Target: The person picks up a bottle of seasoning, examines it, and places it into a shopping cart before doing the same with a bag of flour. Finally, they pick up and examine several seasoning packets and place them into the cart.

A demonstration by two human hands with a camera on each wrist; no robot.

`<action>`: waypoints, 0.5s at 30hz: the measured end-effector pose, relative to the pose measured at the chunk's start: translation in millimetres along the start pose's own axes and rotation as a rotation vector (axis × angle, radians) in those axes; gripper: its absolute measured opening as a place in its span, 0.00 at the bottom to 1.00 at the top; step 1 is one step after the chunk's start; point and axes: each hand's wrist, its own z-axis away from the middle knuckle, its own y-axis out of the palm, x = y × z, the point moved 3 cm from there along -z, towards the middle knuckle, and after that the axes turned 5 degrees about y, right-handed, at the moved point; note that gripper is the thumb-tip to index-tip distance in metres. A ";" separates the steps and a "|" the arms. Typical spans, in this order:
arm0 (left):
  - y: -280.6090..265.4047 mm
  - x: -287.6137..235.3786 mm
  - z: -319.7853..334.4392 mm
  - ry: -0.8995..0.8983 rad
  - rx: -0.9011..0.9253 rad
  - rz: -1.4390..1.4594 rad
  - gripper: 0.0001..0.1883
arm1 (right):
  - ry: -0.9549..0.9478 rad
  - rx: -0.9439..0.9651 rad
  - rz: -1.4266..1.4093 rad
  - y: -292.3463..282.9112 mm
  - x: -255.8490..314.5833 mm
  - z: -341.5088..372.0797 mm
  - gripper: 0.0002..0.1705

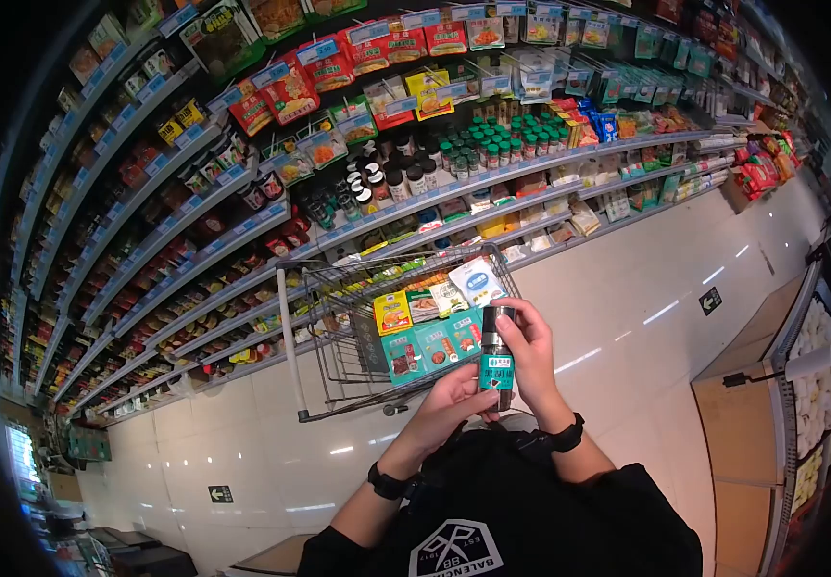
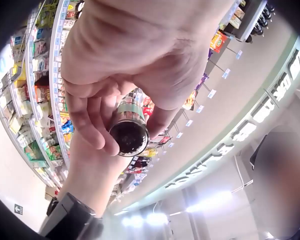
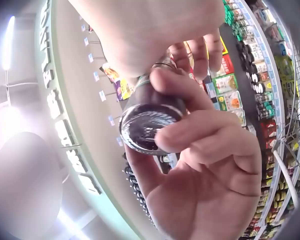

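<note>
In the head view a pepper grinder [image 1: 497, 373] with a dark cap and a teal label stands upright between both hands. My right hand [image 1: 528, 354] grips its cap end, thumb and fingers curled round the top. Lower down, my left hand [image 1: 451, 402] holds the bottle near its base. The left wrist view shows the grinder's dark round end [image 2: 129, 137] between the left thumb and fingers. From the right wrist, the shiny round base [image 3: 149, 127] appears in the left hand [image 3: 205, 170], whose fingertips touch it.
A wire shopping cart [image 1: 339, 337] stands just ahead, holding teal packets [image 1: 435, 346], a yellow packet [image 1: 392, 313] and a white packet [image 1: 478, 282]. Behind it run long store shelves [image 1: 415, 207] with jars and hanging packets. Cardboard boxes [image 1: 738, 423] stand at the right.
</note>
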 end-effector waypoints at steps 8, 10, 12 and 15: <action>29.0 8.7 -0.3 0.042 0.012 0.431 0.26 | 0.306 0.294 -0.426 2.3 1.7 22.9 0.32; 26.5 20.6 -4.8 0.071 0.023 0.454 0.27 | 0.283 0.253 -0.442 1.2 4.8 27.7 0.30; 22.1 27.4 -5.5 0.038 0.009 0.409 0.28 | 0.270 0.237 -0.453 0.9 9.4 30.9 0.30; 20.2 37.4 -8.1 0.044 -0.038 0.351 0.26 | 0.104 0.160 -0.418 0.9 10.0 31.4 0.33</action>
